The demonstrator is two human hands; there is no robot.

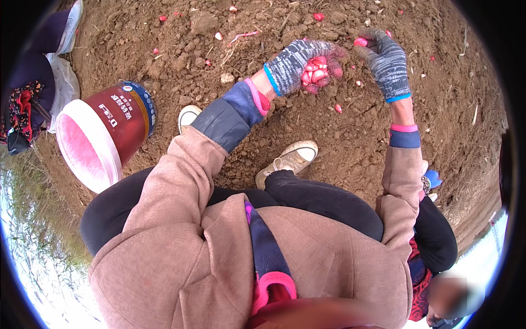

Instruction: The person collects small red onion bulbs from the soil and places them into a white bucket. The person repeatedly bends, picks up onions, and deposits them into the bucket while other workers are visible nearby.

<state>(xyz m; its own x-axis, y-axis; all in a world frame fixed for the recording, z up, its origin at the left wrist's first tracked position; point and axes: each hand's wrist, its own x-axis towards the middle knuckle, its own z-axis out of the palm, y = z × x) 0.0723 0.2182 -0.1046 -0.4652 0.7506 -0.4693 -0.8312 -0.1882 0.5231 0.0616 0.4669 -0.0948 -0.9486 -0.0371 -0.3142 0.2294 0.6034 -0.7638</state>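
Observation:
My left hand, in a grey knitted work glove with blue cuff trim, is cupped around a handful of pink-coated cloves that look like garlic. Its fingertips are stained pink and slightly blurred. To the right, my right hand wears a matching glove and pinches a single pink clove between thumb and fingers. Both hands are above loose brown soil. More pink-and-white cloves lie scattered on it, among them a clove below the hands and a red clove beyond them.
A red-brown plastic bucket with a white rim and pink residue inside tilts beside my left knee. My canvas shoe stands on the soil. One person's leg and a white plastic bag are at left; another person crouches at right.

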